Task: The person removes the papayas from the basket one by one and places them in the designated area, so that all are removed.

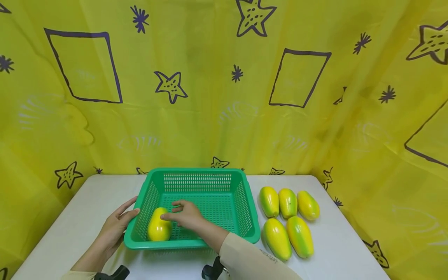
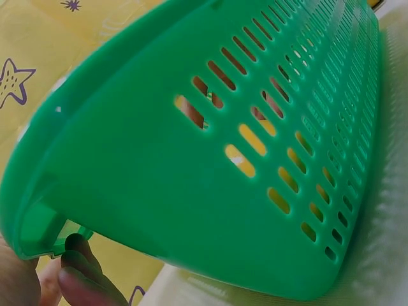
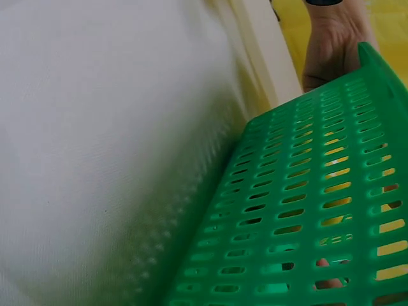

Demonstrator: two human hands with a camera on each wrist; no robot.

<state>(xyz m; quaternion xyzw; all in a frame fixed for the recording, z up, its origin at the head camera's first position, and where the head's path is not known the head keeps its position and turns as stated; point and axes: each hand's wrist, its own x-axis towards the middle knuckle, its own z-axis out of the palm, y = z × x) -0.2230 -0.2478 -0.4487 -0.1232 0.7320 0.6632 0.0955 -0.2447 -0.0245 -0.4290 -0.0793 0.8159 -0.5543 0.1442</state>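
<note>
A green plastic basket (image 1: 196, 244) with slotted walls stands on the white table. My left hand (image 1: 113, 227) grips its left rim; the left wrist view has the fingers (image 2: 83, 274) pinching that rim at a corner. Inside the basket, at the near left, lies one yellow papaya (image 1: 159, 229). Reaching over the near rim, my right hand (image 1: 189, 217) hovers beside this papaya, thumb tip overlapping its right side, fingers loosely bent. Through the slots in the right wrist view, bits of yellow and skin show behind the basket wall (image 3: 280, 191).
Several yellow-green papayas (image 1: 276, 239) lie in two rows on the table (image 1: 336, 241), right of the basket. A yellow curtain (image 1: 210, 128) printed with stars and frames closes off the back and sides. Black wrist straps (image 1: 211, 271) show at the lower edge.
</note>
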